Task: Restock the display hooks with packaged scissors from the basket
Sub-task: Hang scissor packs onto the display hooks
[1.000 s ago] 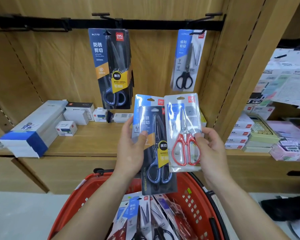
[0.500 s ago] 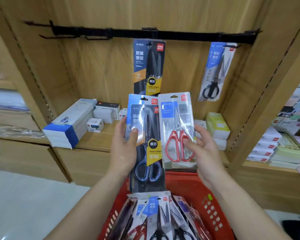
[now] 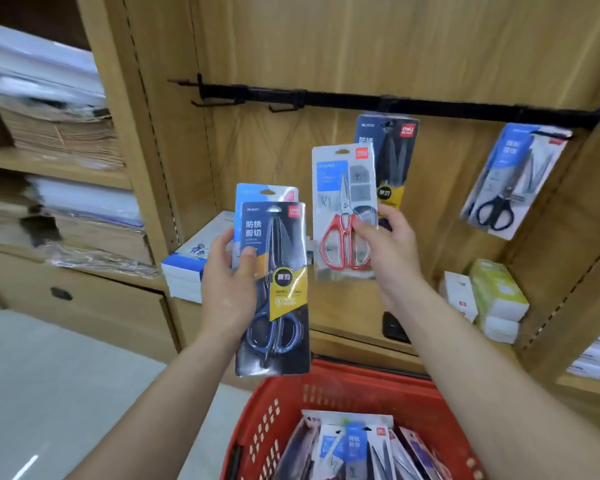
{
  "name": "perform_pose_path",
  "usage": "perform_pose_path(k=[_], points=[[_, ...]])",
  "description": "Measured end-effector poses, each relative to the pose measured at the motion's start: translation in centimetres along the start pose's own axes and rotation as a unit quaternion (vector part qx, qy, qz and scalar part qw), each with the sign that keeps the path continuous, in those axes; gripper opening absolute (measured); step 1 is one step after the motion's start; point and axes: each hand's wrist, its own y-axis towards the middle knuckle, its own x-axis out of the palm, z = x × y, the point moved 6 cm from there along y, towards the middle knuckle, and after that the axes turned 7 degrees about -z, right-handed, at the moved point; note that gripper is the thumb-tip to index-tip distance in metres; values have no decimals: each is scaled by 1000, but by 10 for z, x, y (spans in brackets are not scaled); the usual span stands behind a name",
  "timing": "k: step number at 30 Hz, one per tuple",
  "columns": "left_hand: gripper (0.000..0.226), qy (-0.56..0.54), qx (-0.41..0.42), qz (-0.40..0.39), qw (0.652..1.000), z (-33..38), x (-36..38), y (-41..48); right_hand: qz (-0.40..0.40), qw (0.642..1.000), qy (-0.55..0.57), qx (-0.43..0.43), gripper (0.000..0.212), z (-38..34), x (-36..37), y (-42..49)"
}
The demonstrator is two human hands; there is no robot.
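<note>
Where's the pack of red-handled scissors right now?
Head view, centre-right: the right hand holds the red-handled scissors pack below the black rail, in front of a hanging dark pack.

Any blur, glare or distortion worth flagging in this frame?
Head view: motion blur smears the paper stacks at left; the dark pack in the left hand is readable; sheen on the red-handled pack; wide-angle distortion slants the hook rail.

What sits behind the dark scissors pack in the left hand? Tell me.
A second pack with a light blue top peeks above the dark pack, both held by the left hand. Its scissors are covered.
</note>
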Motion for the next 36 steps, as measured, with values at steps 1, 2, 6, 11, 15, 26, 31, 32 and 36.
perform_pose_path(k=[1,2,6,11,15,26,31,32,36], points=[[29,0,6,4,1000,3,-5,4,-4,1000,-13,-2,30,-5,8,10],[30,0,10,12,1000,3,-11,9,-11,1000,-28,-4,31,-10,17,18],[29,0,20,27,999,4,-28,22,-48,997,-65,-3,43,-16,55,53],[27,-2,21,42,999,-1,-49,41,-57,995,-78,-23,35,-29,95,95],[27,0,24,52,998,-4,-57,57,-51,995,-77,-24,35,-28,114,110],[27,-7,14,59,998,-18,-65,72,-17,998,-17,-57,31,-19,115,114],[27,-12,17,57,998,-16,-65,73,-16,998,-41,-53,33,-17,118,116],[27,-13,19,57,998,-15,-66,73,-14,998,-39,-52,34,-16,117,115],[27,-19,17,54,998,-12,-67,73,-12,998,-35,-53,35,-12,116,117]])
